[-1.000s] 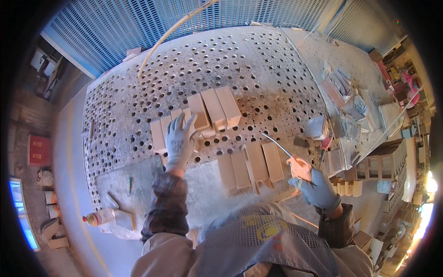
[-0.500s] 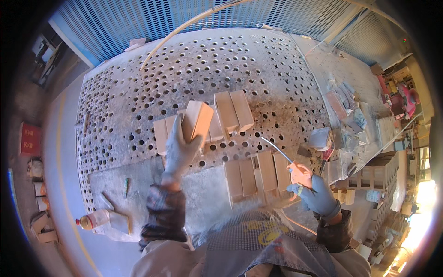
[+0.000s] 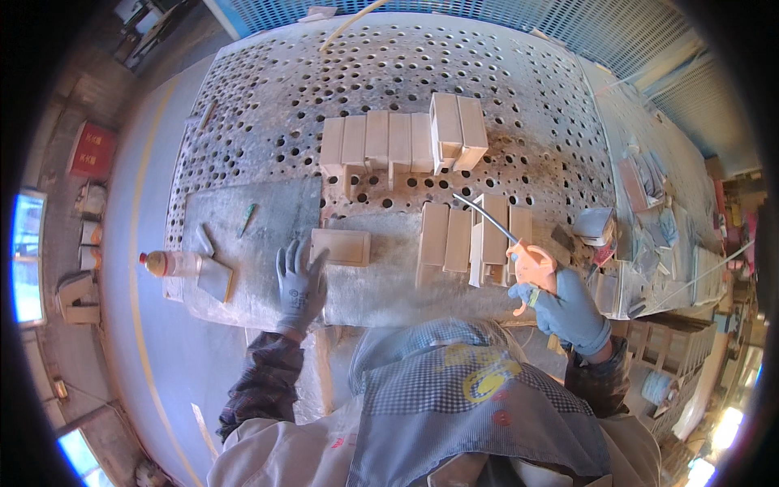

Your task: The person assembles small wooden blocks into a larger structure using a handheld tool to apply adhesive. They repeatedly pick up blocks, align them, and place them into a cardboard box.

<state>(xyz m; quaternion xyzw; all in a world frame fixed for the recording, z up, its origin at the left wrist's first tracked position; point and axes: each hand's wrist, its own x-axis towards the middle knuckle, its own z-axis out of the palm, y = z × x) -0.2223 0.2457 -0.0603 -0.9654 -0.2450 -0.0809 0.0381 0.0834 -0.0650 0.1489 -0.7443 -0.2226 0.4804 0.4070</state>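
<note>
My left hand [image 3: 299, 290], in a grey glove, is spread over the dark flat sheet [image 3: 268, 207] and holds nothing. Its thumb is close by the left end of a pale wooden block [image 3: 341, 247] lying on the bench; I cannot tell if they touch. Gripped in my right hand [image 3: 573, 315], also gloved, is an orange air blow gun [image 3: 533, 268]. Its thin metal nozzle points up and left, over a near group of upright wooden pieces [image 3: 490, 235]. Farther back stands a row of similar wooden pieces [image 3: 377, 140], with two taller ones [image 3: 457, 130] at its right end.
The bench top [image 3: 268, 105] is full of round holes. On its left lie a plastic bottle [image 3: 172, 264], a small square block [image 3: 215, 280] and a green-handled tool [image 3: 247, 219]. Stacked scraps [image 3: 645, 183] and a grey block [image 3: 595, 226] are at the right. A blue slatted panel [image 3: 519, 20] rises behind.
The wooden block that my left hand held up is now down on the bench, and that hand has let go and moved nearer me. The view has shifted; my right hand keeps the blow gun.
</note>
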